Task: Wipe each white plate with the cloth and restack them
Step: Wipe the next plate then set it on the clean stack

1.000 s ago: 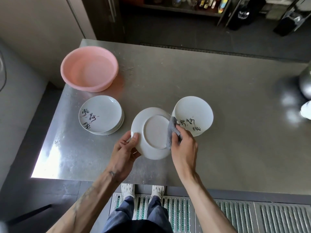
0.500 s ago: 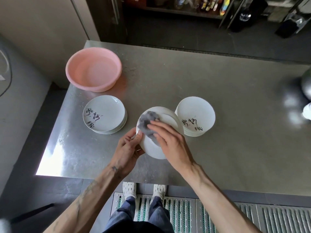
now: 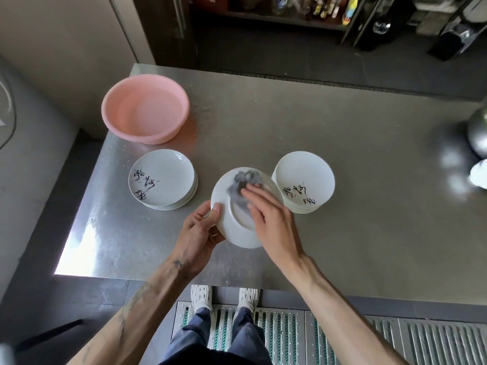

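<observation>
Newbie: plate (image 3: 237, 233) that's getting wiped, where's it at exactly?

Regular: up off the steel table (image 3: 369, 206), tilted, with the bottom side facing up so you can see the foot ring. It's between the two piles. Its far-right edge overlaps the right stack (image 3: 303, 175) from this angle, and I can't tell if they actually touch.

Newbie: and the hands?

Regular: left hand (image 3: 196, 233) grips the plate's near-left rim, thumb on the back and fingers curled under. Right hand (image 3: 274, 222) is pretty much flat, fingers straight-ish, pressing the grey cloth (image 3: 241, 183) onto the underside. Cloth's bunched up toward the far rim and a bit blurry.

Newbie: rest of the setup?

Regular: left stack (image 3: 160, 177) sits just left of the held plate, face up, with black brush writing on the top one. The right stack has the same writing. Pink basin (image 3: 145, 109) is behind the left stack, near the table's far-left corner. Below the near table edge there are white shoes (image 3: 201, 296) on a metal floor grate (image 3: 290, 335).
</observation>
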Demonstrator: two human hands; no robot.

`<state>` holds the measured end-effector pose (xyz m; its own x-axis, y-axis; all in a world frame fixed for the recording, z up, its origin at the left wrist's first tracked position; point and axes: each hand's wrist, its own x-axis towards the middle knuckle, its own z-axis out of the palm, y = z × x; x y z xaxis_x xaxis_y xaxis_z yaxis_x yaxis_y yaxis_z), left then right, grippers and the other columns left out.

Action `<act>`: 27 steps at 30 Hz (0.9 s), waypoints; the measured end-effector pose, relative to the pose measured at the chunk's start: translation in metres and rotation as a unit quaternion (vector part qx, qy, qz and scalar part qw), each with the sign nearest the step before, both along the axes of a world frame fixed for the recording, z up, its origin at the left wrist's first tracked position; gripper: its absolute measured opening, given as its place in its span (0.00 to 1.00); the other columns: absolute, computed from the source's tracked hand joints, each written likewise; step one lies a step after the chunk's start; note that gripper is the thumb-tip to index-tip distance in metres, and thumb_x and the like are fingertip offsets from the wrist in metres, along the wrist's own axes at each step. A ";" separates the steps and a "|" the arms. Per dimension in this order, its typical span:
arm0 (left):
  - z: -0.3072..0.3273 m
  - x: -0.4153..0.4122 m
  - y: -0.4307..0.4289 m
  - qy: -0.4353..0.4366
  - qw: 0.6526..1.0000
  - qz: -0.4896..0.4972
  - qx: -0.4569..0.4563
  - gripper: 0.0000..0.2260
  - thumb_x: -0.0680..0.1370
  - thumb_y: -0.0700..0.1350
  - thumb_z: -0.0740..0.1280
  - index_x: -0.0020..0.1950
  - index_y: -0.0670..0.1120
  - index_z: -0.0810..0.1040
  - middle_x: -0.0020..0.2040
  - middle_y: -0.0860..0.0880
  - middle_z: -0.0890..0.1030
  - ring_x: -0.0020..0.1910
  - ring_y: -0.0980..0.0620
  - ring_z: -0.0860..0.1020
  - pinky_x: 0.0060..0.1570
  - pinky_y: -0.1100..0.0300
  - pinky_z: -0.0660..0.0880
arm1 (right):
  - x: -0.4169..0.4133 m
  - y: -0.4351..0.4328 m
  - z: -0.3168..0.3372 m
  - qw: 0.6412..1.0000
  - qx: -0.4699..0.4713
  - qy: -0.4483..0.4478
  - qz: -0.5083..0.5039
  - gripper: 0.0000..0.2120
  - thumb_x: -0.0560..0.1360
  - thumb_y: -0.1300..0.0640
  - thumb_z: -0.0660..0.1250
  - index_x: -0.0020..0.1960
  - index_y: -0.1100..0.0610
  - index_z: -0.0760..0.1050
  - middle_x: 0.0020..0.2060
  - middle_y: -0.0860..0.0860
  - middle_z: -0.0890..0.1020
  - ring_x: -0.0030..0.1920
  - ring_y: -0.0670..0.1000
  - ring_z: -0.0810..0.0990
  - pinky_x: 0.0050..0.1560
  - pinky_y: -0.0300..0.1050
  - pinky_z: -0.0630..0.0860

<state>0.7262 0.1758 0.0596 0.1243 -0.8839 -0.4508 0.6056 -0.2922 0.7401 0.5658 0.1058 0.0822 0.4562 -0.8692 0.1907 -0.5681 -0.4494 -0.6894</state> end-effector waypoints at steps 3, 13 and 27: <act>0.001 0.001 -0.002 0.008 1.000 0.001 -0.004 0.17 0.81 0.46 0.65 0.68 0.41 0.78 0.60 0.41 0.82 0.54 0.47 0.81 0.48 0.56 0.81 | 0.001 0.011 -0.002 0.996 -0.006 -0.001 0.084 0.21 0.79 0.70 0.66 0.70 0.57 0.77 0.71 0.48 0.77 0.72 0.43 0.72 0.73 0.40 0.69; 0.002 0.009 -0.010 0.013 0.999 0.043 -0.002 0.17 0.82 0.48 0.65 0.68 0.44 0.79 0.60 0.47 0.82 0.55 0.52 0.80 0.55 0.55 0.80 | -0.019 -0.028 -0.003 0.993 0.032 -0.024 -0.114 0.16 0.79 0.66 0.66 0.65 0.55 0.80 0.59 0.48 0.84 0.56 0.46 0.81 0.59 0.38 0.75; 0.006 0.004 -0.026 0.010 0.999 0.048 0.001 0.13 0.82 0.44 0.65 0.65 0.43 0.80 0.58 0.42 0.84 0.52 0.48 0.83 0.49 0.55 0.81 | 0.013 0.002 -0.001 0.999 -0.013 -0.035 0.036 0.19 0.79 0.68 0.67 0.68 0.56 0.79 0.68 0.46 0.78 0.68 0.41 0.75 0.70 0.36 0.70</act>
<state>0.7303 0.1493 0.0661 0.1985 -0.8680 -0.4551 0.6461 -0.2332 0.7267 0.5792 0.1078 0.0807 0.5024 -0.8288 0.2462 -0.4844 -0.5057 -0.7139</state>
